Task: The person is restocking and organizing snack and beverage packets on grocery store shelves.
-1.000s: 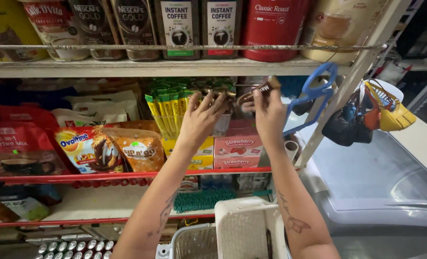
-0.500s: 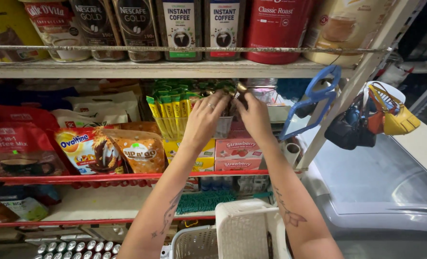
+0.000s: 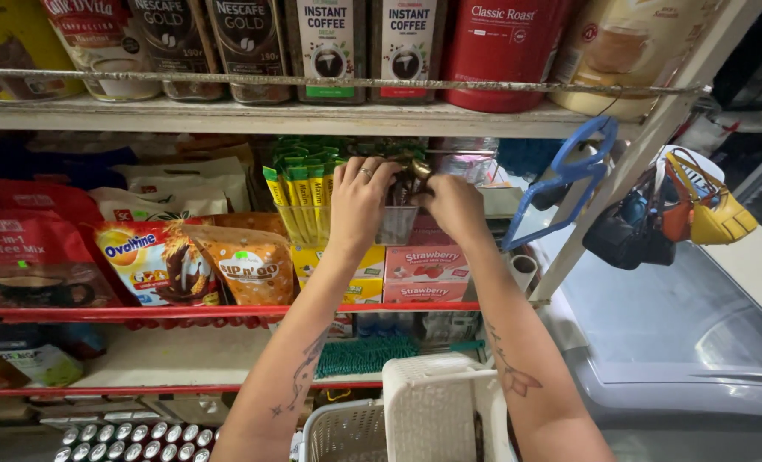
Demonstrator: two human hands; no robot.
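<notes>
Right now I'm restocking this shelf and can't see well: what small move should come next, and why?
Probably push the brown sachets down into the clear tub: both the left hand and right hand pinch them at its rim, beside the green stick packs.

Green-yellow stick sachets [image 3: 300,192] above pink boxes [image 3: 425,272], beside orange pouch [image 3: 246,265]

Your left hand [image 3: 357,205] and right hand [image 3: 451,208] meet over a clear tub [image 3: 395,224] on the middle shelf [image 3: 227,312]. Stick packets [image 3: 300,192] stand left of it, boxes [image 3: 424,272] below, jars [image 3: 330,43] above.
</notes>
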